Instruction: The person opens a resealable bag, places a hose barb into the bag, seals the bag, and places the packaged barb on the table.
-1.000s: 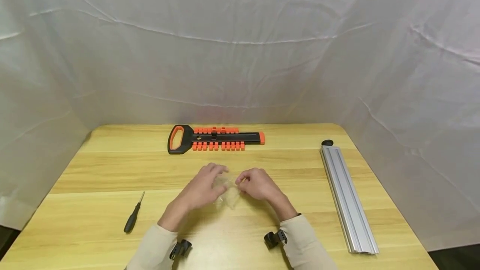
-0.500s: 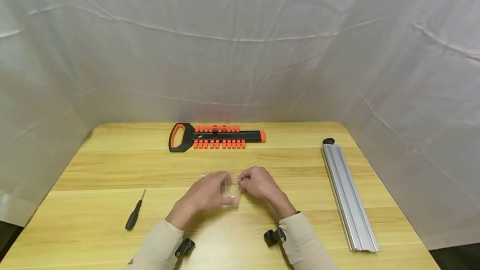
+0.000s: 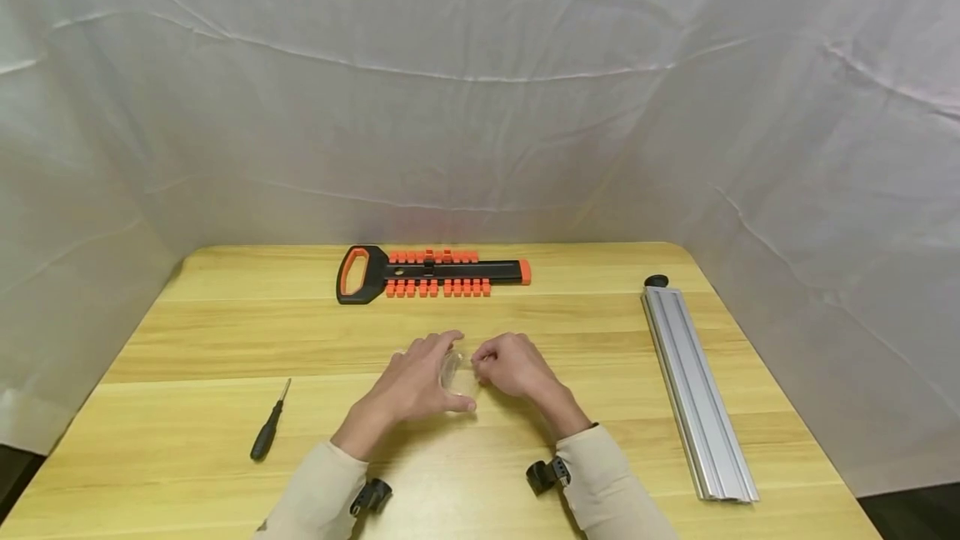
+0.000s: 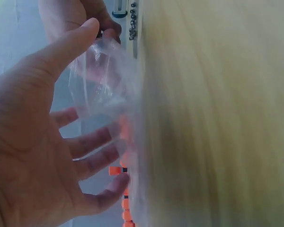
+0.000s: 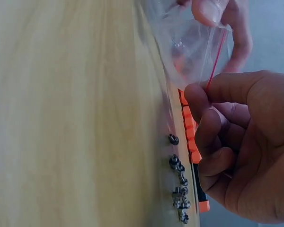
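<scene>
A clear zip bag (image 5: 180,47) with a red seal line hangs low between my hands, its body spreading over the table. My right hand (image 3: 514,365) pinches one end of the seal between thumb and forefinger, the other fingers curled, as the right wrist view shows. My left hand (image 3: 412,377) is spread around the bag's other side. Its fingers (image 4: 92,161) are apart and fairly straight behind the film, and its thumb (image 4: 71,45) lies at the bag's mouth. Several small dark metal screws (image 5: 179,194) lie on the wood by my right hand.
At the back lies a black and orange tool with a loop handle (image 3: 363,275) and rows of orange blocks (image 3: 438,290). A black-handled screwdriver (image 3: 266,433) is on the left, a long aluminium profile (image 3: 697,390) on the right. A pale cloth (image 3: 450,148) walls the table.
My left hand first moves right and toward me and closes in on the bag, then its fingers spread wider. The right hand stays nearly in place, pinching the bag.
</scene>
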Demonstrator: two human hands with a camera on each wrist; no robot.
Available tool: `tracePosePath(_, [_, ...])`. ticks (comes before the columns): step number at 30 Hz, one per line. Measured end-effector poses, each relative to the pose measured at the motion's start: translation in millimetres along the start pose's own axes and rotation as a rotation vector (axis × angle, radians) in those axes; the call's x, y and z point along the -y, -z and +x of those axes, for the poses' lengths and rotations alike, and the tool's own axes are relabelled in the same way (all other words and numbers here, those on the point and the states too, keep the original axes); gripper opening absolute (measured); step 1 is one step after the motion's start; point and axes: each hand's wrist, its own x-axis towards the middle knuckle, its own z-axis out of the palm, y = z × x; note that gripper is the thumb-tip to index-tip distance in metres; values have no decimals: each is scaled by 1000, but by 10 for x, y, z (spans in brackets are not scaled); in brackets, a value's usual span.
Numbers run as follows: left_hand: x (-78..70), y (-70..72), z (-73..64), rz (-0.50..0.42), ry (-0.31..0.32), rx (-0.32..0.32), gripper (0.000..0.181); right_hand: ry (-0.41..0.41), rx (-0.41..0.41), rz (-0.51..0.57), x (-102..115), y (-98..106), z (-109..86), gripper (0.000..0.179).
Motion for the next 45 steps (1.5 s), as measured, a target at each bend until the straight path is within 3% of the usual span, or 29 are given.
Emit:
tracePosePath(3, [-9, -5, 3, 2, 4, -1, 100, 9, 3, -8, 18, -6, 0, 15])
tracePosePath(12, [-15, -28, 1, -12, 19, 5, 83, 3, -1, -55, -8, 35, -5, 14])
tracePosePath(24, [-75, -44, -8, -20, 69, 29, 82, -8, -43, 9, -216, 233, -73, 21])
tracePosePath(34, [-119, -51, -31, 33, 86, 2, 81, 11, -13, -127, -360, 264, -126, 22])
tracePosePath(45, [-128, -35, -52, 36, 85, 18, 79, 62, -9, -179, -432, 259, -145, 20])
